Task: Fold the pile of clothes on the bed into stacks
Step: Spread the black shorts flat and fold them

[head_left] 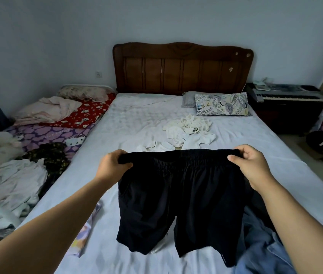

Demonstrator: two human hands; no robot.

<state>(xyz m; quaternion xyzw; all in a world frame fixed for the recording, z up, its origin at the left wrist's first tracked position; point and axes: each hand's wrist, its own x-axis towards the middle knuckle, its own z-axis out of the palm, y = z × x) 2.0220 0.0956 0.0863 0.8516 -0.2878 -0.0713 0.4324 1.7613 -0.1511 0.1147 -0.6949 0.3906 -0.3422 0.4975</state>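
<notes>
Black, thin-fabric shorts with a gathered elastic waistband (178, 198) hang spread out above the near half of the pale lilac bed sheet (133, 119), legs dangling free; the left hand (111, 164) grips one end of the waistband with fingers curled round it, and the right hand (252, 165) pinches the other end, the band stretched flat between them; beyond the shorts, near mid-bed, lies a loose heap of cream and white clothes (188, 131), unfolded; a leaf-patterned pillow (221, 104) rests near the dark wooden headboard (182, 68); pale blue cloth (263, 252) is bunched at the near right edge, partly under the shorts; no basket or bin shows.
</notes>
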